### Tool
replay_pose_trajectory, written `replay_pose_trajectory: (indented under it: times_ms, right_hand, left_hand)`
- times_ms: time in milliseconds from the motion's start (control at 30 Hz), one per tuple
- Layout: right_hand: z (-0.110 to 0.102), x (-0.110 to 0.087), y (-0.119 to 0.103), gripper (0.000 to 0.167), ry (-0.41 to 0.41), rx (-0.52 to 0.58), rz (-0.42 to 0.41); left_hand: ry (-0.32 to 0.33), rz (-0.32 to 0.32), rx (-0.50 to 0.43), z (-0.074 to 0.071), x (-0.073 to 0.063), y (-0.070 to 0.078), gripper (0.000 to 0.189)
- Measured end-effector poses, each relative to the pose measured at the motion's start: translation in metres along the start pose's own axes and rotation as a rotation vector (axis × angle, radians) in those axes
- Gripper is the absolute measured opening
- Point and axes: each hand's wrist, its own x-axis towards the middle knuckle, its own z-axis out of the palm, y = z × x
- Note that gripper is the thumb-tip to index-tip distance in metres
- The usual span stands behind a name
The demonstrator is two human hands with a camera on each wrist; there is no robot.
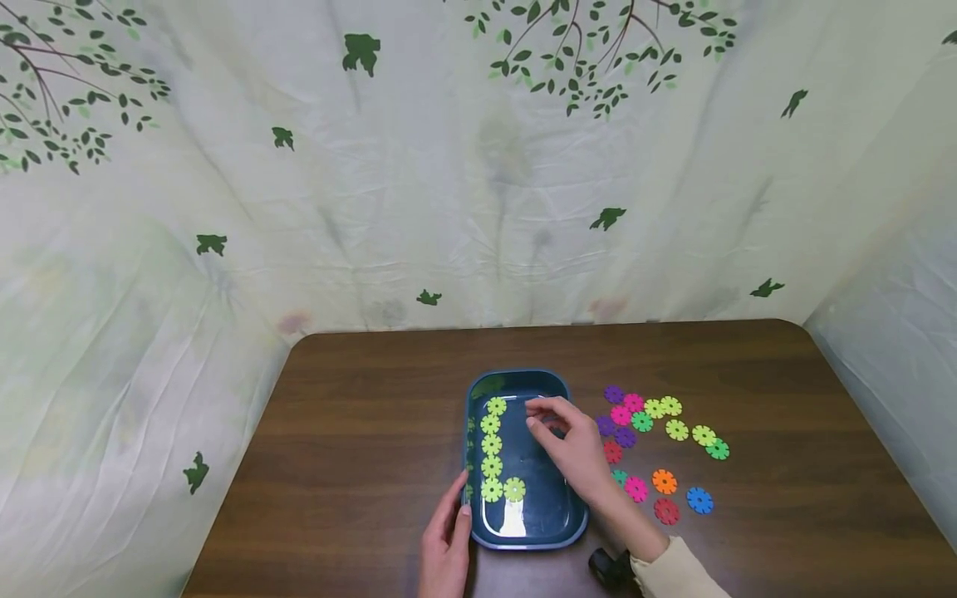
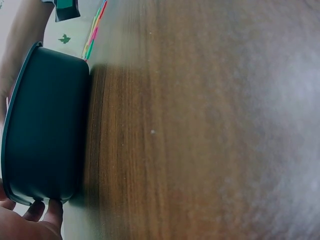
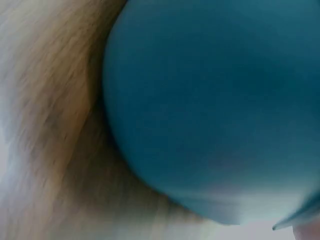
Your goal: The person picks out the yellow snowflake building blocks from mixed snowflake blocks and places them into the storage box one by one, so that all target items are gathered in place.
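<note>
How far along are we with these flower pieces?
Looks done: six yellow-green pieces lie in the tray, five in a column along its left side.

In hand: the right hand hovers over the tray, no piece visible in its fingers; the left hand touches the tray's side.

Probably left: four yellow-green pieces on the table, among other colours.

Blurred blue tray (image 3: pixel 210 100) on brown tabletop (image 3: pixel 45 115)

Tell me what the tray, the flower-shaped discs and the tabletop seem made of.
Tray: probably plastic, glossy inside, judging by its bright reflections. Flower-shaped discs: likely plastic, from their even colours and matching notched shapes; finish unclear. Tabletop: wood or wood-look laminate, brown grain showing, with a soft sheen.
</note>
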Motion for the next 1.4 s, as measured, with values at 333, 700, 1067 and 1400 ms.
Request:
replay_pose_trajectory:
  times_ms: [333,700,1067,1400]
  right_hand:
    - [-0.033,-0.013,-0.007,0.026,0.106,-0.025,0.058]
    - [-0.079,-0.034,0.025,0.027,0.129,-0.114,0.089]
    - [-0.136,-0.050,0.042,0.030,0.075,-0.389,0.162]
    - [-0.178,-0.051,0.052,0.032,0.053,-0.561,0.140]
  left_hand:
    - [0.001,-0.009,-0.026,0.001,0.000,0.000,0.043]
    - [0.001,-0.003,-0.023,0.001,0.000,-0.002,0.044]
    - [0.001,-0.014,-0.022,0.002,0.000,-0.003,0.044]
    - [0.007,-0.019,-0.014,0.003,0.000,-0.001,0.044]
